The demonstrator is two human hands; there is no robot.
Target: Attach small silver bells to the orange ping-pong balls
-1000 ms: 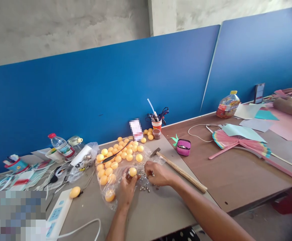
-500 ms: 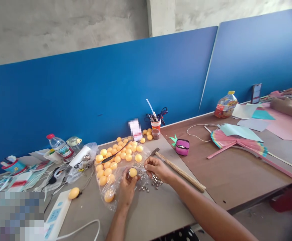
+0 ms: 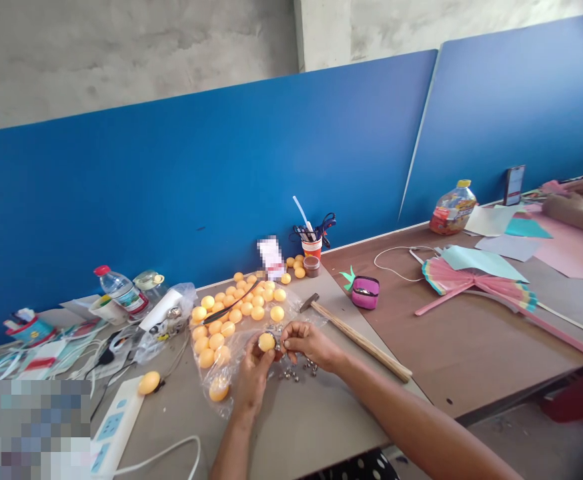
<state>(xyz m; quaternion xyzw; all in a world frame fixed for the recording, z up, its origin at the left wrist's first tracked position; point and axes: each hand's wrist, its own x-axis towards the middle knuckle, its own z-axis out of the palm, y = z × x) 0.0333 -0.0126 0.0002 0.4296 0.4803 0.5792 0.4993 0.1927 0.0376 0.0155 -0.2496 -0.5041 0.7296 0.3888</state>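
Observation:
An orange ball [image 3: 266, 342] is held in the fingers of my left hand [image 3: 254, 373], above the near edge of a clear plastic bag. Close at its right side, my right hand [image 3: 307, 343] has thumb and fingertips pinched together; what they hold is too small to make out. Small shiny metal pieces [image 3: 289, 375] lie scattered on the table below both hands. Several orange balls [image 3: 227, 329] rest on the plastic to the left and behind, with a thin black strip [image 3: 231, 304] across them.
A hammer [image 3: 361, 339] with a wooden handle lies right of my hands, near a purple pouch [image 3: 365, 292]. A power strip [image 3: 116, 427], cables and a bottle [image 3: 121, 293] are at left. At far right, another person's hands rest near pink paper [image 3: 571, 247].
My right hand has moved left, up beside the ball in my left hand, and now covers part of the metal pieces. My left hand has hardly moved.

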